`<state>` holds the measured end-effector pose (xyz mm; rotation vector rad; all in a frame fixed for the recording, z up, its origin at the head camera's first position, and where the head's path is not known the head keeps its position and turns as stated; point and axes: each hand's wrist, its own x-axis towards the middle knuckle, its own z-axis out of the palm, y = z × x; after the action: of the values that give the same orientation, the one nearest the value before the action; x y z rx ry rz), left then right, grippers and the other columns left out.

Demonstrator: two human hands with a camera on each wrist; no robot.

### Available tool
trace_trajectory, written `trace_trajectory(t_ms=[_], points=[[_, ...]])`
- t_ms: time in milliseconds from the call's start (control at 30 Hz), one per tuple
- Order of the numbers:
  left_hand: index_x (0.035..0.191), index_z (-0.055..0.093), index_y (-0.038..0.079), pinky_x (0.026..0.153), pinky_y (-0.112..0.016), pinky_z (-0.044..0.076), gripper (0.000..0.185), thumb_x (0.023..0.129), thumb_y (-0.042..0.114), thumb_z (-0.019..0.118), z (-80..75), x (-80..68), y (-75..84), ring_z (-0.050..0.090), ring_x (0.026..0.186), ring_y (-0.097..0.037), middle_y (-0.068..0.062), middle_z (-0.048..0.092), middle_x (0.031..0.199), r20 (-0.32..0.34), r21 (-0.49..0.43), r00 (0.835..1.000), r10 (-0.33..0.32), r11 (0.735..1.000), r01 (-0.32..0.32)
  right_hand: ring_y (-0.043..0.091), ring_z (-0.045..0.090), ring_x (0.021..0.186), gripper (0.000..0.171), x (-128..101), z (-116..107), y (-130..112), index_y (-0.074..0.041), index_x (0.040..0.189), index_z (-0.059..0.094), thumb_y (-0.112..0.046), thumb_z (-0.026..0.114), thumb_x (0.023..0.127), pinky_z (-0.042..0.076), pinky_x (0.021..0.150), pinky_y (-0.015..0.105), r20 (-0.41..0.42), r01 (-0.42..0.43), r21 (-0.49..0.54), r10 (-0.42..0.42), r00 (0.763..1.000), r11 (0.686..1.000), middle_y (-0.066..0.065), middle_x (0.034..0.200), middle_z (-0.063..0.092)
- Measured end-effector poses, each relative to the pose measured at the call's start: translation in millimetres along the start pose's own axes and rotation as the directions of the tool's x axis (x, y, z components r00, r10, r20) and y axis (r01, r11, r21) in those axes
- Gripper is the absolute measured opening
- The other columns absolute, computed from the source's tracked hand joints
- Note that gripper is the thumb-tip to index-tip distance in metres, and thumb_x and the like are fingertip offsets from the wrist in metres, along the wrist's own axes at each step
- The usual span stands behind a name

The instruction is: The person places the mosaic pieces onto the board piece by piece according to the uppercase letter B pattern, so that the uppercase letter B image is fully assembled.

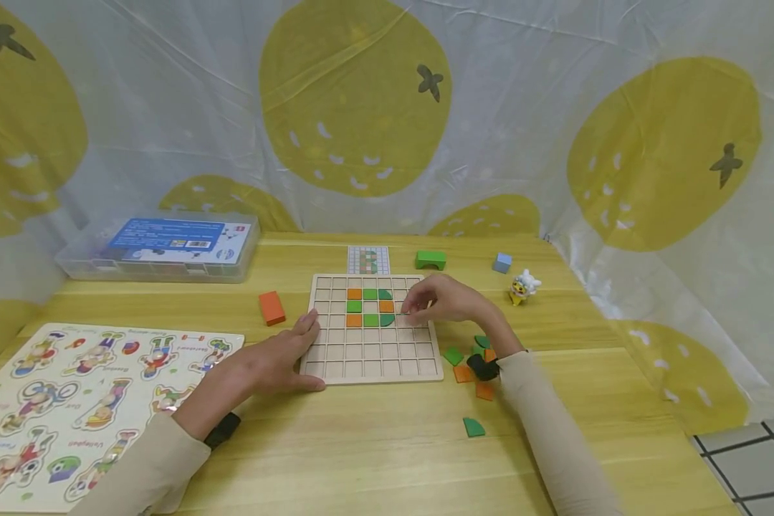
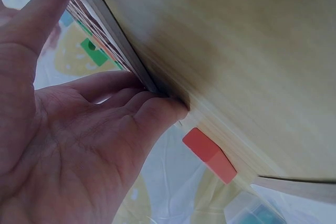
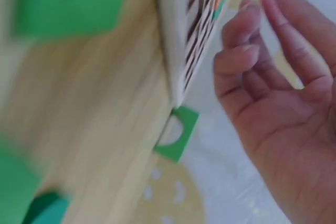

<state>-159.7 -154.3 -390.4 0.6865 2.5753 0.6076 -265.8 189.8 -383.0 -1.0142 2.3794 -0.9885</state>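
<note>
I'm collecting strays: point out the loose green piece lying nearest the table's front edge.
It is the green quarter-round piece, alone on the table in front of the right sleeve. The other loose green and orange pieces cluster farther back, beside the grid board.

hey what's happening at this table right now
A person is filling a wooden grid board with orange and green tiles. The left hand rests flat against the board's left edge. The right hand hovers over the tiles already placed. Spare tiles lie right of the board.
</note>
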Motion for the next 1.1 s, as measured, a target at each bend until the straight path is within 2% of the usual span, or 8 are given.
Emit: trace_trajectory(t_ms=[200,333,567,833,1100], points=[[0.165,0.022,-0.015,0.127,-0.063,0.027,0.108,0.096,0.042,0.083,0.1,1.1,-0.1,0.021,0.16,-0.051,-0.031,0.005,0.177,0.002,0.0,1.0,0.008,1.0,-0.008,0.018,0.068,0.087,0.017,-43.8,-10.0,27.4,0.006,0.112,0.077,0.0,0.08,0.096,0.06,0.078,0.029,0.01,-0.004,0.146,0.002,1.0,0.989,0.015,0.1,0.077],[0.165,0.021,-0.015,0.127,-0.063,0.027,0.107,0.097,0.042,0.082,0.3,2.6,-1.0,0.021,0.161,-0.051,-0.03,0.004,0.177,0.004,-0.007,1.0,0.007,1.0,-0.007,0.019,0.068,0.087,0.022,-71.8,-15.0,40.6,0.008,0.113,0.076,0.002,0.082,0.093,0.06,0.078,0.029,0.013,-0.037,0.179,0.035,0.999,0.983,0.021,0.103,0.077],[0.165,0.022,-0.015,0.127,-0.063,0.027,0.108,0.096,0.042,0.083,0.5,2.4,-1.6,0.021,0.16,-0.052,-0.031,0.004,0.177,0.003,-0.01,1.0,0.009,1.0,-0.009,0.017,0.064,0.082,0.024,-101.8,-24.2,52.7,0.007,0.114,0.077,0.002,0.084,0.091,0.057,0.074,0.027,-0.005,-0.123,0.136,0.125,0.992,0.983,0.02,0.104,0.077],[0.164,0.022,-0.015,0.126,-0.063,0.028,0.109,0.095,0.043,0.084,0.6,0.5,-1.4,0.022,0.16,-0.052,-0.032,0.006,0.176,-0.005,-0.004,1.0,0.013,1.0,-0.013,0.018,0.061,0.08,0.028,-118.5,-33.8,57.8,0.007,0.114,0.077,0.004,0.086,0.088,0.056,0.072,0.028,-0.034,-0.144,0.069,0.147,0.989,0.987,0.018,0.102,0.075],[0.165,0.022,-0.014,0.126,-0.063,0.028,0.109,0.095,0.044,0.083,-0.9,0.1,0.0,0.023,0.16,-0.052,-0.031,0.006,0.177,-0.001,-0.001,1.0,0.009,1.0,-0.009,0.015,0.056,0.077,0.03,-138.9,-35.8,67.7,0.008,0.115,0.076,0.007,0.086,0.086,0.052,0.069,0.025,-0.06,-0.2,0.08,0.205,0.977,0.977,0.017,0.096,0.071]])
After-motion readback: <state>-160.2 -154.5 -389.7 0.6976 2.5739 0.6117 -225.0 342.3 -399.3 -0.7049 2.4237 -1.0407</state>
